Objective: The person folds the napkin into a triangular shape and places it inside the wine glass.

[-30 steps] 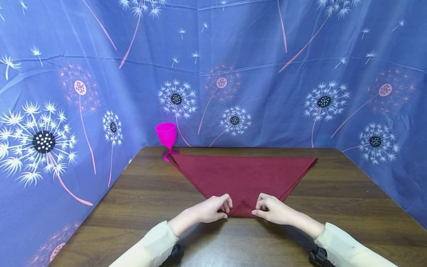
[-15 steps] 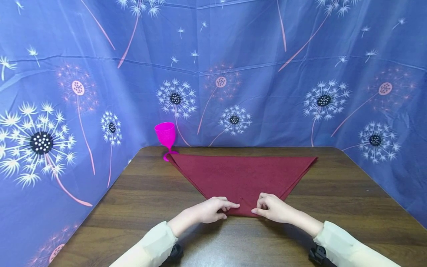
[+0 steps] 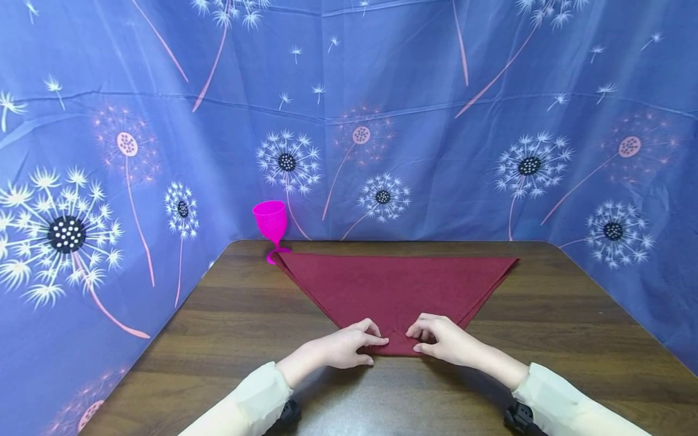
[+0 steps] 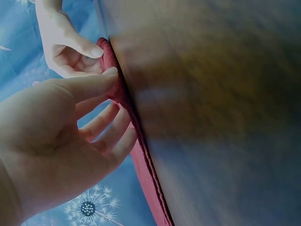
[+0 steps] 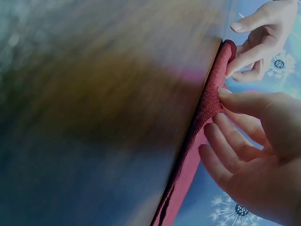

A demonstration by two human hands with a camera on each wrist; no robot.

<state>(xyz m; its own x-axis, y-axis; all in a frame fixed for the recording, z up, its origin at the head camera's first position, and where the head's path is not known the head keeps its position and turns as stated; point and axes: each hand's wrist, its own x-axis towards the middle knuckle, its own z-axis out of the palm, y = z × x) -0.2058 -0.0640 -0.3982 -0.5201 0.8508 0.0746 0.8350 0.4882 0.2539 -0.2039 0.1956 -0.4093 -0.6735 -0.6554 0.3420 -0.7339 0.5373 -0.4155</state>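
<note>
A dark red cloth (image 3: 395, 284), folded into a wide shape that narrows toward me, lies on the table. My left hand (image 3: 347, 345) is at its near left edge, its index finger stretched over the cloth and its thumb apart from that finger. In the right wrist view this hand's thumb stands off the cloth's rolled edge (image 5: 214, 92). My right hand (image 3: 449, 340) holds the near edge on the other side, with bent fingers above and the thumb at the front. The right index fingertip is partly hidden in the right wrist view.
A bright pink goblet (image 3: 271, 223) stands by the cloth's far left corner, its foot partly covered. The wooden table (image 3: 572, 315) reaches back to a blue curtain (image 3: 436, 151) printed with dandelions, which also runs along both sides.
My left index finger has stretched out to the right over the cloth. The right fingers have opened slightly and shifted a little left. Cloth and goblet stay in place.
</note>
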